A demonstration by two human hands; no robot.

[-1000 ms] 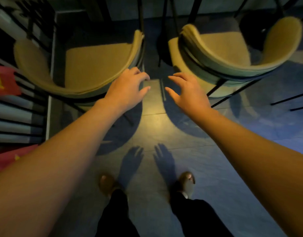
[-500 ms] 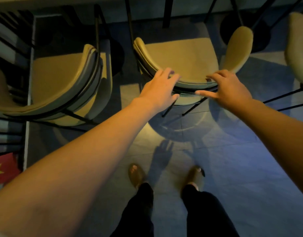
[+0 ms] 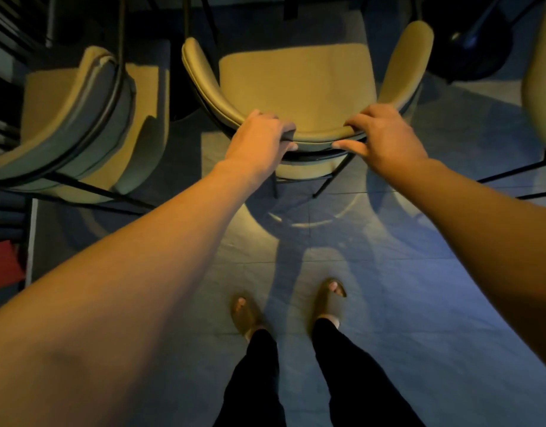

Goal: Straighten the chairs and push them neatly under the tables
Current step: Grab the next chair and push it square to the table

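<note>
Both hands curled over backrest rim of middle chair [image 3: 296, 84]: left hand [image 3: 259, 137] and right hand [image 3: 385, 137] spaced apart. Chair stood on floor, seat partly under desk. Push best applied evenly, straight forward, so neighbouring chair [image 3: 77, 118] is not clipped.

Third chair [image 3: 541, 84]: cut off by right edge, only a curved backrest strip visible. Red item [image 3: 2, 268]: cropped at left edge, identity unclear. Table: only dark legs [image 3: 288, 7] visible at top edge.
</note>
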